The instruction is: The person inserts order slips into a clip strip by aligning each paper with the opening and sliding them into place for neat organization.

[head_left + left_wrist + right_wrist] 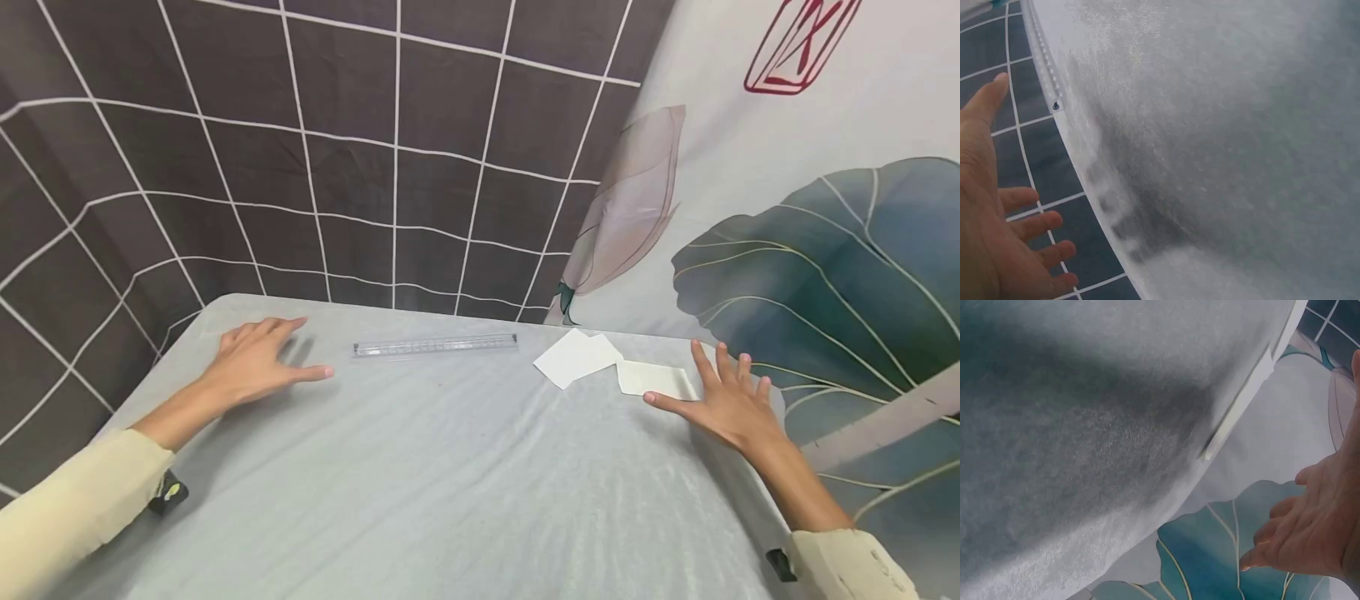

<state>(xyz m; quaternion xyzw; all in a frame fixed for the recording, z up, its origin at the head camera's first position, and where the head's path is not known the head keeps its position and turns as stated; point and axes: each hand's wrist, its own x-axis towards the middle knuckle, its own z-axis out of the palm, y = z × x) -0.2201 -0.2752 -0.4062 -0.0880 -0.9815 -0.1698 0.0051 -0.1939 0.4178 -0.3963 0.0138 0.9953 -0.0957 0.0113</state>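
My left hand [251,367] hovers over the left side of the table, fingers spread and thumb out, holding nothing. A clear plastic strip with dark ends [435,345] lies flat to the right of it; its near end shows in the left wrist view. Over the right side, my right hand [731,404] is likewise spread and holds nothing. Its thumb overlaps the edge of a shallow off-white rectangular tray [652,379] in the head view. White paper sheets [573,357], overlapping one another, lie just left of that tray.
Pale grey cloth covers the table [450,483]. Behind it hangs a dark curtain with a white grid [345,175], and on the right a white curtain [712,183] with large leaf prints. A small black object [168,493] shows below the left cuff.
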